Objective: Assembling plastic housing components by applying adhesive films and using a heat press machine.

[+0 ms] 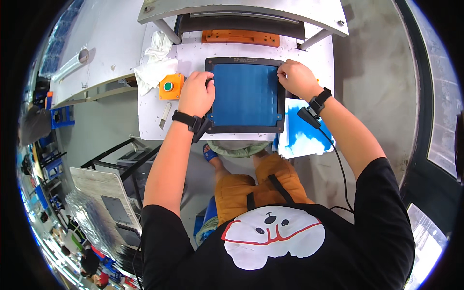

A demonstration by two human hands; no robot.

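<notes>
A flat blue panel (245, 94) in a black rectangular frame (241, 129) lies on the white worktable in front of me. My left hand (197, 92) is at the frame's left side, its fingers curled and closed on the edge. At the upper right side, my right hand (297, 77) pinches the opposite edge between thumb and fingers. Both fingertips' undersides are hidden. Just left of my left hand sits an orange box (171, 87) with a green push button. Below my right hand lies a blue and white sheet (307, 133), partly tucked beside the frame.
A grey metal machine frame (241, 10) stands over the table's far side, with an orange block (240, 37) beneath it. A white cloth (157, 63) and a utility knife (165, 115) lie at left. A cable (338, 154) hangs from my right wristband.
</notes>
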